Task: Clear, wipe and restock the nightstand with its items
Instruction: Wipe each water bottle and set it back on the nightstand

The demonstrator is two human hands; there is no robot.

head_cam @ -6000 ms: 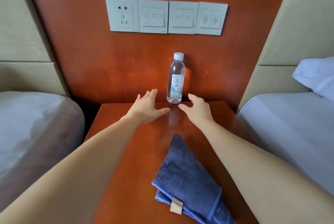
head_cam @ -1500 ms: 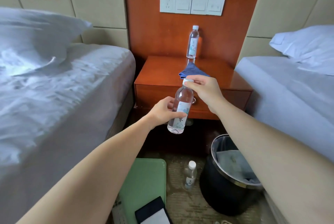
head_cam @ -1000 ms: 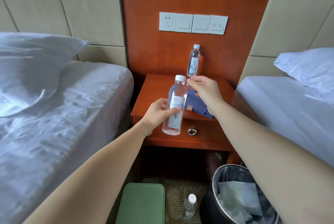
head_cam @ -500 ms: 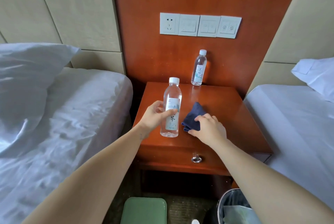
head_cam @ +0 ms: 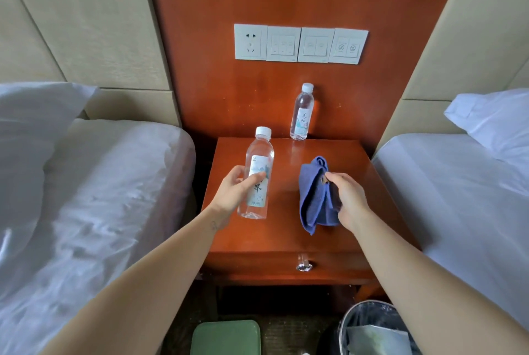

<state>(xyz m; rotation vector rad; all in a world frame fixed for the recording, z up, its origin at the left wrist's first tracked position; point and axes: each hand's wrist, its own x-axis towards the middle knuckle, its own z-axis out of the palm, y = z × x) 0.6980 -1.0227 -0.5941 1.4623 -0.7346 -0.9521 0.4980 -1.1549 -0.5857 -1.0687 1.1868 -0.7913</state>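
My left hand [head_cam: 233, 193] grips a clear water bottle [head_cam: 257, 171] with a white cap, held upright over the left part of the wooden nightstand [head_cam: 274, 240]. My right hand [head_cam: 347, 200] holds a folded blue cloth [head_cam: 313, 197], lifted off the top so it hangs down from my fingers. A second water bottle [head_cam: 302, 112] stands at the back of the nightstand against the wooden wall panel.
White-sheeted beds flank the nightstand, left bed [head_cam: 86, 197] and right bed [head_cam: 458, 188]. A row of wall switches [head_cam: 300, 44] sits above. Below are a lined bin [head_cam: 375, 329] at the right and a green object [head_cam: 226, 337] on the floor. A drawer knob [head_cam: 303, 266] sticks out in front.
My right hand went from resting on the cloth to gripping it and raising it off the nightstand. The left hand keeps the bottle, now slightly further over the top.
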